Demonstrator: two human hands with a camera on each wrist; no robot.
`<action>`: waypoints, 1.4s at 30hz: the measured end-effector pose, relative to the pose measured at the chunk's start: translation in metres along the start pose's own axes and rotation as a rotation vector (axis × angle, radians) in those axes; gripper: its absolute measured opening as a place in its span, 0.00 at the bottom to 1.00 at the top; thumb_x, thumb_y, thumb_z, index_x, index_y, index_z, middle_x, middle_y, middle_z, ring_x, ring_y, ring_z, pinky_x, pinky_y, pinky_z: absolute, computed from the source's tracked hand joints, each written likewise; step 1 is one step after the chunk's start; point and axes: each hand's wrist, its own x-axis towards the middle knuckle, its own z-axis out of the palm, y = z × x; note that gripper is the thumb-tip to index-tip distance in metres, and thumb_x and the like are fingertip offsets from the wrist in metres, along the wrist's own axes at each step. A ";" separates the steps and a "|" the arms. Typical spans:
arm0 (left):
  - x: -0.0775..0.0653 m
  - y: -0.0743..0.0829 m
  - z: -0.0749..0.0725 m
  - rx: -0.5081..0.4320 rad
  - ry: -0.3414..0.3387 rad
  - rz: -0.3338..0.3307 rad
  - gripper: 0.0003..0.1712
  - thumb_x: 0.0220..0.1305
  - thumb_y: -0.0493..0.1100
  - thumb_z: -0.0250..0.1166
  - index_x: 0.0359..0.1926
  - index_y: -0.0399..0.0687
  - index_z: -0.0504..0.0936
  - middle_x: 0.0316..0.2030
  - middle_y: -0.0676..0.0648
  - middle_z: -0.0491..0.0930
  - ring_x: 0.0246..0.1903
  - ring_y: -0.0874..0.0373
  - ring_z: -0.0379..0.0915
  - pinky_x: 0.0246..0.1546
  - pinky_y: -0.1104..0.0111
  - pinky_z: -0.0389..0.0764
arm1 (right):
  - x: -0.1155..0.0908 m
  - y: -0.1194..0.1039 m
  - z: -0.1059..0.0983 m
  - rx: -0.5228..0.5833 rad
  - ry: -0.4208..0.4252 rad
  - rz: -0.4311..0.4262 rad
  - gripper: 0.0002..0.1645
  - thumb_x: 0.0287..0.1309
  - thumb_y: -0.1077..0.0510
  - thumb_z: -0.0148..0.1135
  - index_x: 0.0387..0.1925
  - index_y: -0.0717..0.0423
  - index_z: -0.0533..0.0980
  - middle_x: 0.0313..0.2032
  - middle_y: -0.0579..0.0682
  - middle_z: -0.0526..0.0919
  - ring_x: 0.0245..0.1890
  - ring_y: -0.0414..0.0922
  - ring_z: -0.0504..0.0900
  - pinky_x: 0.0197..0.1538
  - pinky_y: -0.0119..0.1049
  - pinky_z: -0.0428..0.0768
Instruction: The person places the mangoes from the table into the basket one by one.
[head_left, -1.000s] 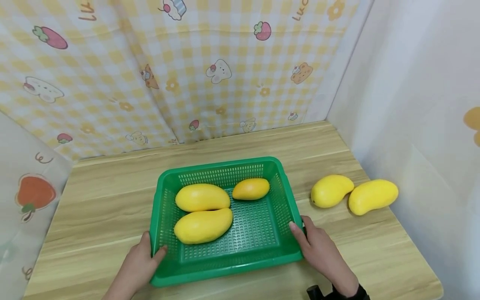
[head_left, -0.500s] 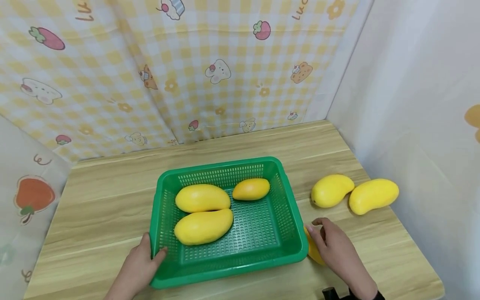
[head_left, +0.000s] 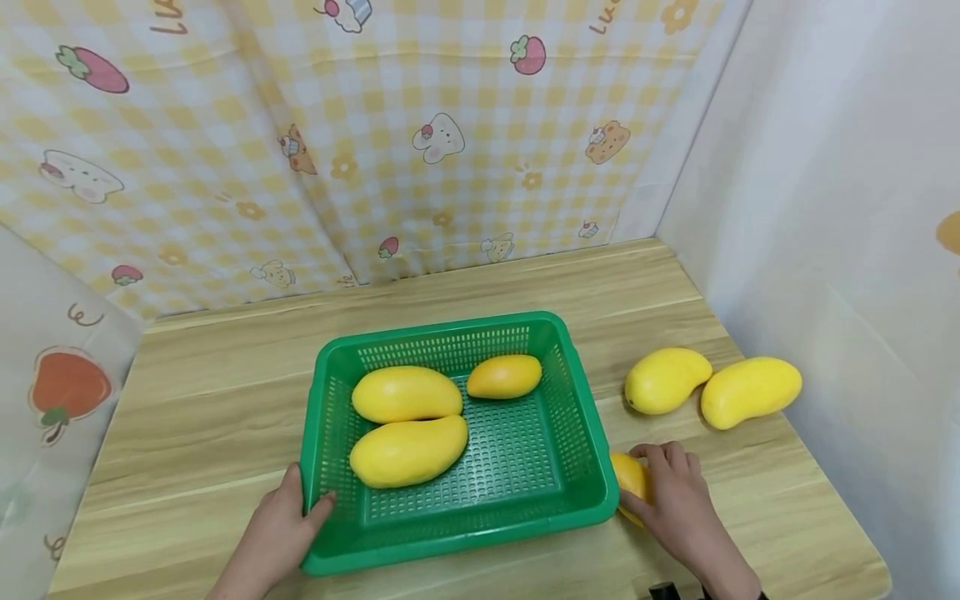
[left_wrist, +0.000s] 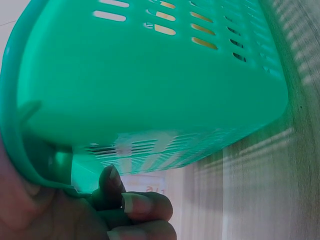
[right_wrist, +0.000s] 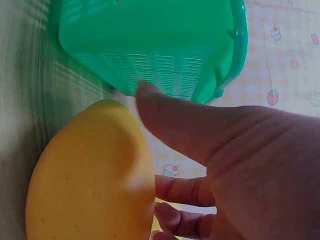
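Note:
In the head view, a green plastic basket point(head_left: 457, 542) stands on the wooden table with three yellow mangoes point(head_left: 408, 452) inside. My left hand point(head_left: 277, 525) holds its left rim, thumb over the inside and fingers under the lip; the left wrist view shows the curled fingers point(left_wrist: 142, 205) beneath the rim. Just outside the basket's right wall lies another mango point(head_left: 630, 479), orange-yellow and partly hidden. My right hand point(head_left: 678, 508) is around this mango, and in the right wrist view bent fingers touch the side of the mango point(right_wrist: 92, 175), with the thumb near its tip.
Two more yellow mangoes, a left one point(head_left: 666, 381) and a right one point(head_left: 752, 392), lie end to end near the table's right edge. A patterned yellow checked curtain point(head_left: 442, 192) hangs behind the table point(head_left: 210, 392). A pale wall covering point(head_left: 840, 217) rises at the right.
My right hand has let go of the basket's right rim and moved right and down onto the mango beside it. The left hand stays on the rim.

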 end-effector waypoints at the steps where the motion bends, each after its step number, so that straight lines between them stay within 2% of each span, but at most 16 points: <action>1: 0.000 0.000 0.000 -0.003 0.001 -0.001 0.24 0.67 0.41 0.58 0.54 0.29 0.60 0.34 0.42 0.79 0.33 0.54 0.77 0.30 0.62 0.79 | 0.000 0.000 0.000 -0.001 -0.010 0.006 0.30 0.47 0.53 0.74 0.49 0.61 0.73 0.43 0.59 0.67 0.41 0.55 0.63 0.37 0.43 0.63; 5: 0.000 0.001 0.000 -0.018 -0.004 -0.013 0.24 0.67 0.41 0.58 0.54 0.29 0.60 0.35 0.42 0.78 0.33 0.54 0.77 0.30 0.62 0.79 | 0.002 0.001 0.001 -0.002 -0.043 0.026 0.34 0.44 0.51 0.76 0.51 0.59 0.72 0.46 0.60 0.66 0.43 0.57 0.63 0.36 0.44 0.62; 9: 0.000 0.002 0.001 -0.033 -0.004 -0.015 0.24 0.67 0.41 0.58 0.54 0.29 0.61 0.35 0.42 0.78 0.32 0.55 0.77 0.28 0.63 0.79 | 0.002 0.004 0.004 -0.009 -0.050 0.024 0.34 0.42 0.54 0.77 0.51 0.58 0.72 0.46 0.59 0.66 0.45 0.58 0.64 0.37 0.46 0.65; 15: -0.001 0.002 0.001 -0.053 0.011 -0.007 0.24 0.66 0.40 0.58 0.54 0.30 0.61 0.35 0.41 0.78 0.32 0.54 0.78 0.28 0.62 0.80 | 0.004 0.005 0.006 0.020 -0.092 -0.014 0.36 0.39 0.60 0.76 0.52 0.60 0.70 0.46 0.58 0.68 0.42 0.53 0.69 0.40 0.48 0.72; 19: -0.001 0.001 0.000 -0.064 0.014 -0.006 0.24 0.66 0.40 0.58 0.54 0.30 0.61 0.37 0.40 0.79 0.34 0.53 0.78 0.29 0.61 0.80 | 0.008 0.006 0.003 0.054 -0.156 0.004 0.36 0.41 0.61 0.74 0.53 0.62 0.69 0.46 0.59 0.70 0.39 0.51 0.71 0.41 0.47 0.73; 24: -0.002 0.001 0.003 -0.093 0.006 -0.015 0.22 0.66 0.40 0.58 0.53 0.31 0.62 0.36 0.41 0.78 0.33 0.53 0.78 0.29 0.61 0.80 | 0.014 0.009 -0.002 0.048 -0.207 0.021 0.35 0.42 0.59 0.73 0.53 0.64 0.69 0.43 0.57 0.72 0.35 0.47 0.72 0.38 0.45 0.74; 29: -0.003 0.002 0.003 -0.114 0.016 -0.019 0.21 0.66 0.39 0.58 0.53 0.31 0.62 0.35 0.41 0.79 0.32 0.53 0.79 0.28 0.61 0.81 | 0.016 0.012 -0.008 0.023 -0.164 -0.009 0.37 0.42 0.57 0.73 0.54 0.65 0.69 0.44 0.59 0.73 0.34 0.47 0.73 0.37 0.45 0.74; 36: -0.003 0.001 0.004 -0.092 0.030 -0.016 0.20 0.66 0.40 0.59 0.52 0.32 0.64 0.36 0.41 0.79 0.33 0.55 0.78 0.29 0.63 0.80 | 0.017 0.011 -0.019 0.005 -0.097 -0.046 0.37 0.43 0.57 0.74 0.54 0.66 0.69 0.45 0.62 0.74 0.35 0.49 0.74 0.38 0.46 0.75; 42: -0.003 0.001 0.003 -0.114 0.017 -0.017 0.23 0.66 0.39 0.58 0.55 0.31 0.62 0.38 0.40 0.80 0.34 0.53 0.79 0.29 0.62 0.81 | 0.018 0.012 -0.020 0.006 -0.082 -0.054 0.39 0.44 0.55 0.75 0.56 0.67 0.68 0.46 0.63 0.74 0.35 0.49 0.74 0.37 0.48 0.75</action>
